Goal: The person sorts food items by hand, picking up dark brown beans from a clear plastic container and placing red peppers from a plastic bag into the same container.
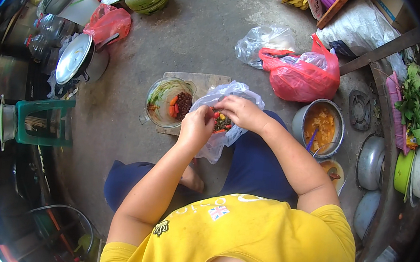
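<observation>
My left hand (198,126) and my right hand (240,112) meet over a clear plastic bag (211,150). In the bag lie small red, yellow and dark green chilies (222,123). The left fingers are curled in a pinch at the bag's left side; the right fingers bend down towards them. Whatever sits between the fingertips is too small to make out. Left of the bag is a glass jug (158,112) with a handle, holding orange-red chilies (174,108) and dark red-brown beans or similar pieces (184,103). Green smears mark its inner wall. Under it lies a wooden board (168,130).
To the right stand a pot (298,121) of orange soup and a smaller bowl (338,168) with a ladle. Ahead on the concrete floor are a red plastic bag (303,81) and a clear bag (256,40). A lidded pot (100,62) and green stool (40,140) stand left.
</observation>
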### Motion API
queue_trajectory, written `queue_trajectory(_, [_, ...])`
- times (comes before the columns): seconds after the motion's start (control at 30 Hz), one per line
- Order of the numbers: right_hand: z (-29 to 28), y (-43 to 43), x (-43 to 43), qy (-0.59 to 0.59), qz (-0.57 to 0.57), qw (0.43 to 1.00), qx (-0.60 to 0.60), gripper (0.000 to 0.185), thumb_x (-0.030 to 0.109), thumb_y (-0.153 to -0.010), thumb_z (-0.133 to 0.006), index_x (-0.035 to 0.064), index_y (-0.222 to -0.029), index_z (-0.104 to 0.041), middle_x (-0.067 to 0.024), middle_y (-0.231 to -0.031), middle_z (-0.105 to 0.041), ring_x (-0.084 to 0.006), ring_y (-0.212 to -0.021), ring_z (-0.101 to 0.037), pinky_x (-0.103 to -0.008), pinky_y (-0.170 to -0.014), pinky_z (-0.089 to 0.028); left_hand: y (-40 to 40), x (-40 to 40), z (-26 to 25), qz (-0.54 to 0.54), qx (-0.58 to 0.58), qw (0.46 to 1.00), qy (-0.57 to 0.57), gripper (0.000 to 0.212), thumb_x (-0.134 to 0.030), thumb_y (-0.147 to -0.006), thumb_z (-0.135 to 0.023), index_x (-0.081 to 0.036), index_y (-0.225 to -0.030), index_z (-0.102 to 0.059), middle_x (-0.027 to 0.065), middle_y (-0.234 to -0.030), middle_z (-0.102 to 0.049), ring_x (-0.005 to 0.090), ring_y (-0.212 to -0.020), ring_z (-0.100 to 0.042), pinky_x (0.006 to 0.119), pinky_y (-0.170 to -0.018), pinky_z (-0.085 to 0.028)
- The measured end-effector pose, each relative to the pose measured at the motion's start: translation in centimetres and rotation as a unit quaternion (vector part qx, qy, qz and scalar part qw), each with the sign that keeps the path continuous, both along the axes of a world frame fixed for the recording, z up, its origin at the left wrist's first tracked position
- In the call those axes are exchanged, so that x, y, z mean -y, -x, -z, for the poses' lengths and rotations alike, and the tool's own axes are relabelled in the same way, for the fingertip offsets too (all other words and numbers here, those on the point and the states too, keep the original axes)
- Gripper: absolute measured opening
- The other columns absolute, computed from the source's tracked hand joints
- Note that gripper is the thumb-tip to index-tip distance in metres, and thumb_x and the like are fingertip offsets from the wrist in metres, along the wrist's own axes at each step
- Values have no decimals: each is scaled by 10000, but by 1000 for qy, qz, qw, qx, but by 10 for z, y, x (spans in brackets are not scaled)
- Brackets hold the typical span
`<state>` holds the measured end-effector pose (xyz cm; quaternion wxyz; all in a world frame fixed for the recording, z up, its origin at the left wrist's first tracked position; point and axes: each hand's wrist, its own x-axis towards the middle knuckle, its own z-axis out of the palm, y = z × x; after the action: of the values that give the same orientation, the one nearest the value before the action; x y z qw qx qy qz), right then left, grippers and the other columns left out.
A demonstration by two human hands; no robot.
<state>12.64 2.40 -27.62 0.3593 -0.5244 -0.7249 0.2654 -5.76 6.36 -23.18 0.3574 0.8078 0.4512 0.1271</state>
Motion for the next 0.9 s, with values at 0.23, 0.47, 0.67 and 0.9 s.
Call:
queue_trajectory(0.23, [-9, -2, 5, 77, -50, 994, 53, 151, 121, -825, -556, 53, -949, -606, -154, -841, -617, -309, -832, -599, -383, -730, -470, 0, 2, 0, -12, 57, 996, 60, 148, -51, -780, -627, 19, -910, -618, 113, -715, -656, 146, -651, -640, 266, -623, -500])
queue_trajectory(0.47, [-17, -4, 18, 360, -55, 846, -389, 167, 155, -907, -484, 32, -965, -580, -35, -772, -578, -118, -704, -550, -263, -673, -458, 5, -3, -6, -36, 167, 944, 283, 137, -48, -847, -602, 22, -964, -602, 48, -835, -635, 105, -794, -608, 236, -711, -496])
queue_trajectory(0.67, [3, -5, 20, 327, 11, 865, -381, 189, 160, -911, -487, 11, -988, -575, -12, -790, -576, -89, -688, -544, -250, -660, -467, 7, -8, -30, -23, 168, 900, 401, 155, -83, -854, -615, 6, -980, -593, 44, -869, -632, 105, -805, -609, 238, -733, -503])
queue_trajectory(0.9, [-3, -21, 9, 152, 112, 978, 83, 193, 105, -802, -522, 36, -922, -657, -198, -841, -634, -345, -810, -615, -419, -742, -480, 38, -44, -79, -68, 117, 975, 174, 144, -65, -826, -598, 18, -942, -617, 46, -833, -645, 97, -691, -577, 249, -639, -481])
